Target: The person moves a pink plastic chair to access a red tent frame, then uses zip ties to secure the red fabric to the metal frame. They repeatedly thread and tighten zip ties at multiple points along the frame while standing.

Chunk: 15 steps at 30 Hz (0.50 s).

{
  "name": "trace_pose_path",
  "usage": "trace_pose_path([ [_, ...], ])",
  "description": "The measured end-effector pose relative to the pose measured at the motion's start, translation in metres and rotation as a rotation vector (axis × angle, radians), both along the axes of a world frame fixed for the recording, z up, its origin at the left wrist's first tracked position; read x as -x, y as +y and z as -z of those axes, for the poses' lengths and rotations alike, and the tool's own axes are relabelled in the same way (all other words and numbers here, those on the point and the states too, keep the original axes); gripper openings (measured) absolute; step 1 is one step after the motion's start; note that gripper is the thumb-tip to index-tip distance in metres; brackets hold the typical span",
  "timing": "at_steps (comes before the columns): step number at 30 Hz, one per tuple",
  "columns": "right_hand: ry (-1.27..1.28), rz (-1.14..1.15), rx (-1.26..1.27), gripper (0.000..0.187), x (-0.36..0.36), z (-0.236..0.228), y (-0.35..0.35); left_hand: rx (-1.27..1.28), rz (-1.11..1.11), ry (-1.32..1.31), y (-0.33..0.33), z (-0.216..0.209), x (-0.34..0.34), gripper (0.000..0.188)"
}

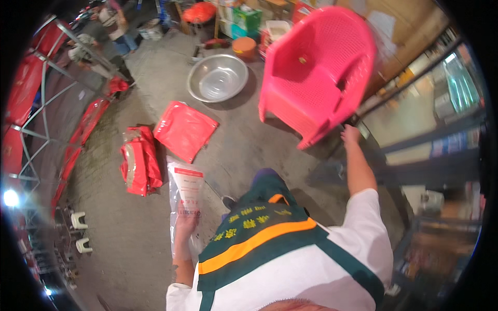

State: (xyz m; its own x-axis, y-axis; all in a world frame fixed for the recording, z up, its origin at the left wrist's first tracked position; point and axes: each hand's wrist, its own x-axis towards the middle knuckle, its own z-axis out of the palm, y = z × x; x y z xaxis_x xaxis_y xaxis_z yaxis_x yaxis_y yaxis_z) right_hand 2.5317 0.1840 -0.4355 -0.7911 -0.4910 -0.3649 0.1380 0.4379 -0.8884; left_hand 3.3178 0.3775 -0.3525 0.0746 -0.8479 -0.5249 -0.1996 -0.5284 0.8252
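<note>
My left hand (185, 224) is closed on a clear plastic bag (188, 182) with red and dark print, which hangs in front of it and partly veils the fingers. Out to the right, my right hand (350, 135) reaches to the edge of a glass door frame (374, 106), close beside a pink plastic armchair (321, 67). Its fingers are small and blurred, so their grip does not show. Beyond the bag, a flat red plastic-wrapped packet (185, 130) and a folded red bundle (141, 161) lie on the ground.
A wide metal basin (218, 78) rests on the concrete floor, with an orange-brown tub (245, 47) behind it. Boxes and a green carton (246, 20) crowd the back. Red sheeting on a metal truss (44, 98) lines the left, near small white stools (79, 220). Other people (116, 28) are far left.
</note>
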Motion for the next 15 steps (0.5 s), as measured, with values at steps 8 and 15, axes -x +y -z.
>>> trace_pose_path([
  [8,0.53,-0.141,-0.255,0.064,0.207,0.033,-0.15,0.086,-0.166,-0.223,-0.105,-0.057,0.088,0.073],
  [15,0.053,-0.134,-0.214,0.041,0.206,0.029,-0.172,-0.07,-0.402,-0.011,-0.11,-0.089,0.131,0.07],
])
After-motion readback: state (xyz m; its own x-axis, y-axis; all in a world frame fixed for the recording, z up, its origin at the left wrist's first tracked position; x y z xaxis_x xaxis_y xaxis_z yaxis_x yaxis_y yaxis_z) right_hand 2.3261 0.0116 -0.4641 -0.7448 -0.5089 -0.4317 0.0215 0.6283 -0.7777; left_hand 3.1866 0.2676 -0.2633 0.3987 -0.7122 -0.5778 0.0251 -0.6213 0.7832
